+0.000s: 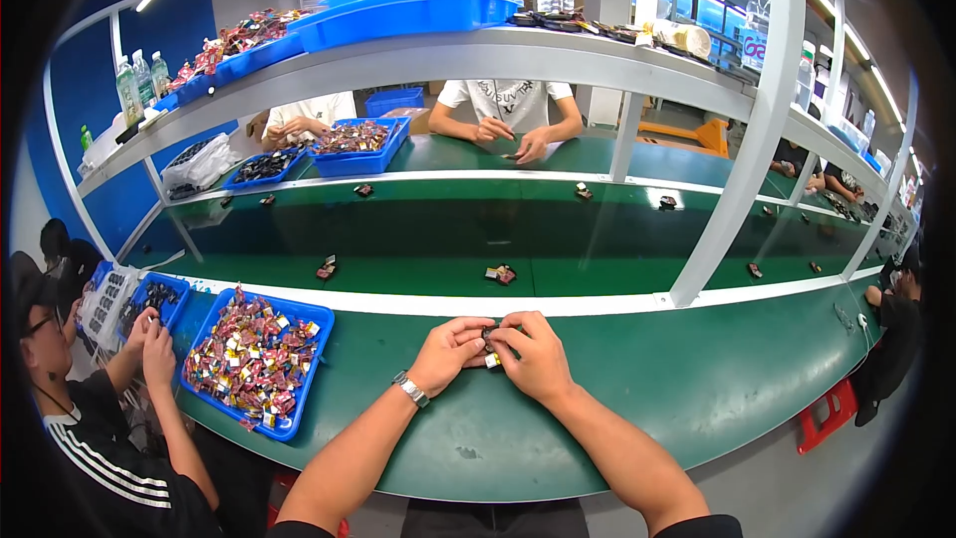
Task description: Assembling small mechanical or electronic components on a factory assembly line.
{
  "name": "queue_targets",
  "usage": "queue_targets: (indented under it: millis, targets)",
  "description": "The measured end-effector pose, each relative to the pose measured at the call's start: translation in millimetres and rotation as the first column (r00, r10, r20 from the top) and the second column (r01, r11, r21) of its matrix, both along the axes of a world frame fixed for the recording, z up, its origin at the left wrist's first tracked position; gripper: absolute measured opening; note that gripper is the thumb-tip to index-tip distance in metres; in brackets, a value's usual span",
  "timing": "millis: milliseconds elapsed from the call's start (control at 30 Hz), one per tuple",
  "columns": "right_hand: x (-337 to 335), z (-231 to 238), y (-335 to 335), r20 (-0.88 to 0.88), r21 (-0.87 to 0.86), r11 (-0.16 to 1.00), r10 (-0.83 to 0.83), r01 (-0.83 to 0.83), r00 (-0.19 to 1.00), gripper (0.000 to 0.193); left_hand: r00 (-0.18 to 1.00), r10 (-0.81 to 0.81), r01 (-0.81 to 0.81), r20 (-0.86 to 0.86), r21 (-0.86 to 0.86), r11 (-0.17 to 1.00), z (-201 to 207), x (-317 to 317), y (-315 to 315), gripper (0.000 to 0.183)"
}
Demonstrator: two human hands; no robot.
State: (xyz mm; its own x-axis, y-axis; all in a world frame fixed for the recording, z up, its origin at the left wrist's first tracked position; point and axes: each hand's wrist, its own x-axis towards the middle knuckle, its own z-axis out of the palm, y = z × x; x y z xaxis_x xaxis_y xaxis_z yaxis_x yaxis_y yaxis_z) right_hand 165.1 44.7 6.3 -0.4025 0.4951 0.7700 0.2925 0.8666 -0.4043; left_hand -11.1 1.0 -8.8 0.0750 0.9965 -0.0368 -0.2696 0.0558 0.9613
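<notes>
My left hand [445, 354] and my right hand [535, 357] meet over the green bench, fingertips pinched together. Between them is a small black part [488, 335], mostly covered by my fingers. A white-and-yellow piece [492, 361] shows just below it, between the hands; I cannot tell whether the two are joined. A metal-band watch [411, 389] is on my left wrist. Left of my hands stands a blue tray [326, 321], heaped with small red, white and yellow pieces [254, 354].
Past a white rail runs a green conveyor belt [418, 274] with small parts scattered along it, including one cluster [500, 274] ahead of my hands. A metal post [742, 130] rises at right, carrying an overhead shelf [418, 65]. Co-workers sit left [110, 438] and across [508, 110].
</notes>
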Motion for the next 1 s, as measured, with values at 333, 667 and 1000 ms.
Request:
queue_targets:
  millis: [333,667,1000]
  targets:
    - [-1.5,-2.9,0.9,0.053,0.050,0.998,-0.052,0.050,0.997,0.014,1.000,-0.011,0.010,-0.025,-0.017,1.000,2.4,0.3,0.5,0.032]
    - [-2.6,-4.6,-0.3,0.102,0.117,0.991,-0.078,0.066,0.992,0.014,1.000,0.028,-0.028,-0.010,-0.016,0.999,-2.2,0.8,1.5,0.031]
    - [-1.2,-2.4,1.1,0.180,0.140,0.988,-0.083,0.058,0.980,0.016,0.999,0.038,-0.039,-0.023,-0.026,0.999,2.8,3.5,0.1,0.030]
